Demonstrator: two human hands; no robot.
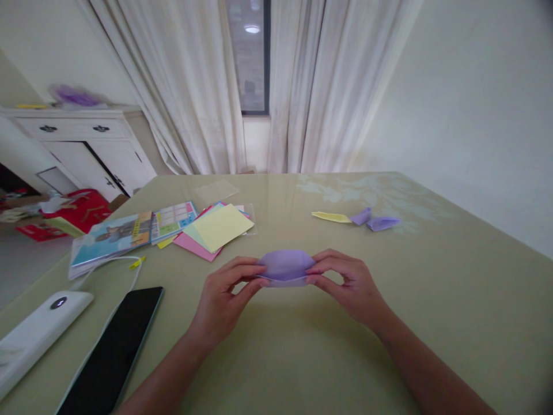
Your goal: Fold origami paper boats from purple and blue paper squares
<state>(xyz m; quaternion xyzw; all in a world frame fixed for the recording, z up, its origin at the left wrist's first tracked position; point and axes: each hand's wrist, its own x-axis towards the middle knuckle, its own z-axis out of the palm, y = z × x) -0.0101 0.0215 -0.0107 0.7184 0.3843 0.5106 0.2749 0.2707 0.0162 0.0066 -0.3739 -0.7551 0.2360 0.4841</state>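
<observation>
A folded piece of purple paper (287,266) is held up above the table, level and wider than it is tall. Its left end is pinched between the thumb and fingers of my left hand (228,291). My right hand (348,282) pinches the opposite end in the same way. A pale fold runs along the paper's lower edge. Farther off to the right lie folded paper pieces: a long yellow one (332,217) touching a purple one (362,217), and another purple one (383,223) beside them.
Left of centre, coloured paper sheets (222,227) lie in a fanned stack against a magazine (116,239). A black phone (114,351), a white power bank (41,334) and a white cable (106,323) occupy the near left. Beyond the table (276,351) stand a white cabinet (93,153) and curtains (185,86).
</observation>
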